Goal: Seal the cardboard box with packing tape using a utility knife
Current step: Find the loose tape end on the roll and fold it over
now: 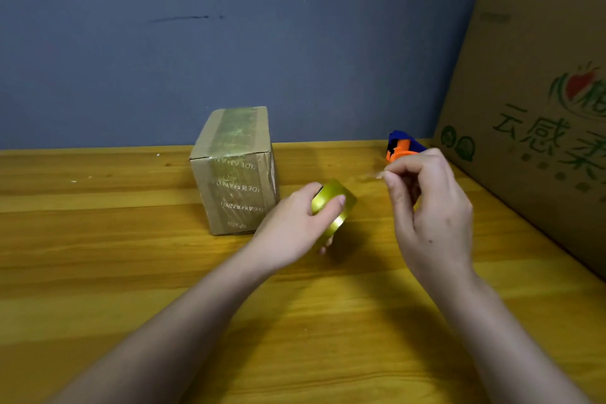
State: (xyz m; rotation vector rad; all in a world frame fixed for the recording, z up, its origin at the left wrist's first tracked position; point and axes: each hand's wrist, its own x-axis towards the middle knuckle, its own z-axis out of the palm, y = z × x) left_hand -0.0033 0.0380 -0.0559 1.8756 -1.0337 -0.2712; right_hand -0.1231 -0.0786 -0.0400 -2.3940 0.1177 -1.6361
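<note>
A small cardboard box (234,170) stands on the wooden table (98,256), near the wall, with a strip of clear tape over its top and front face. My left hand (292,226) grips a yellowish roll of packing tape (334,203) just right of the box. My right hand (429,207) pinches the thin free end of the tape (377,175), pulled a short way off the roll. A blue and orange utility knife (401,146) lies on the table behind my right hand, partly hidden by my fingers.
Large printed cardboard cartons (537,102) are stacked along the table's right edge. A blue-grey wall (229,26) runs behind the table.
</note>
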